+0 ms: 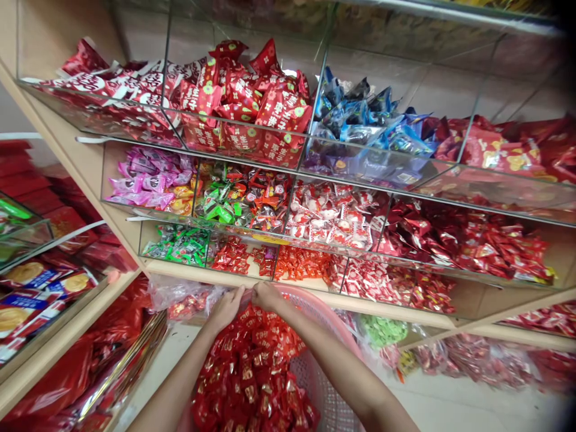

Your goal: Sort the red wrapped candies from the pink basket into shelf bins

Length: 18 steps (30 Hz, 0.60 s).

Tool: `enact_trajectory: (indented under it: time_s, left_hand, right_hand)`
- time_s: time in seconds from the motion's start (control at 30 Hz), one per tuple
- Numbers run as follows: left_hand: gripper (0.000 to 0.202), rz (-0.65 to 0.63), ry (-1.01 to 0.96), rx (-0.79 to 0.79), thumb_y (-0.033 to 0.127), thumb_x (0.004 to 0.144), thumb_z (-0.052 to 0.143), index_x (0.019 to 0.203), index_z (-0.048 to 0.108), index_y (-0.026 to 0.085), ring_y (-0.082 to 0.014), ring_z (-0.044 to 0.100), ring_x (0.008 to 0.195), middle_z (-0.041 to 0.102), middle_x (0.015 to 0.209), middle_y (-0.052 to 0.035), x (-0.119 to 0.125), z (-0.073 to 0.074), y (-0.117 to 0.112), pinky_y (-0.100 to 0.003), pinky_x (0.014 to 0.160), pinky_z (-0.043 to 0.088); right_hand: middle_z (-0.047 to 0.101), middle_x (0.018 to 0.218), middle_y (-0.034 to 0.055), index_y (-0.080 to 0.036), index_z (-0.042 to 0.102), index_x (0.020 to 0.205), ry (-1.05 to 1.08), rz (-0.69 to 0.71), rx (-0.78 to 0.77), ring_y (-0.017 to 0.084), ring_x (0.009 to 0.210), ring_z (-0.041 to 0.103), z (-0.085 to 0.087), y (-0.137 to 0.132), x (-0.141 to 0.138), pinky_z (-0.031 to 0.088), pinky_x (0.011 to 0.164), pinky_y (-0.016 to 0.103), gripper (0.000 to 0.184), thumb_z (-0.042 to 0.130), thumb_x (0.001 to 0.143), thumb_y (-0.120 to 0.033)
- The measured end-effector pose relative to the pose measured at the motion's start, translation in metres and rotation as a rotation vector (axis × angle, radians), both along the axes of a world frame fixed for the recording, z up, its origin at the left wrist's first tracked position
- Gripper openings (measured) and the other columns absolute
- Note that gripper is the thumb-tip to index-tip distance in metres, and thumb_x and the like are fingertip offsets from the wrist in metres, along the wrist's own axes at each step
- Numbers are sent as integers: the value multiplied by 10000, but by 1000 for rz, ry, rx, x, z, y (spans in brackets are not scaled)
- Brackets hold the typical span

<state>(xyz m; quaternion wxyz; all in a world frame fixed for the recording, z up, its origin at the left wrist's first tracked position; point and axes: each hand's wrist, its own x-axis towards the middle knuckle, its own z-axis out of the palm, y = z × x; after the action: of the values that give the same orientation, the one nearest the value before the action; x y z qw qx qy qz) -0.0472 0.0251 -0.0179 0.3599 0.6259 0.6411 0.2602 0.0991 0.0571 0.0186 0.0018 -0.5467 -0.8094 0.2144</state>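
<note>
A pink plastic basket [335,336] stands below the shelves, heaped with red-wrapped candies [245,390]. Over its far rim, my left hand [227,309] is closed, fingers bent, touching the upper edge of the red pile. Close beside it my right hand [266,297] is curled closed too, with the arm reaching across the basket. Bright red wrapping with pale lettering [270,331] lies just under both hands. What the fingers grip is hidden.
Tiered shelves with clear compartments [252,157] rise ahead, holding candies in red, blue, pink and green wrappers. Shelf-bottom bins hold small red candies [301,264]. At left are red packages [58,378] in a side rack. Bagged candies [486,354] lie below the shelf at right.
</note>
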Motion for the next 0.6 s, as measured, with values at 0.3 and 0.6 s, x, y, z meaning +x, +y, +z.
enact_trajectory:
  time_s: [0.3,0.6]
  left_hand:
    - [639,3,24,-51,600,812,242,1083,641,181,-249,577,1066,660,1098,-83,0,0,0,-329,901,407]
    - [660,-2,25,-41,616,815,222,1095,636,185,-252,541,1120,632,1151,-87,0,-1,1,-337,944,371]
  right_hand:
    - [518,544,-39,-137,603,609,424,-12,39,65,534,437,12,14,66,297,512,169,174,517,735,-223]
    - [657,695,42,-156,643,663,213,-372,25,116,647,566,1,47,87,346,545,187,109,645,689,-261]
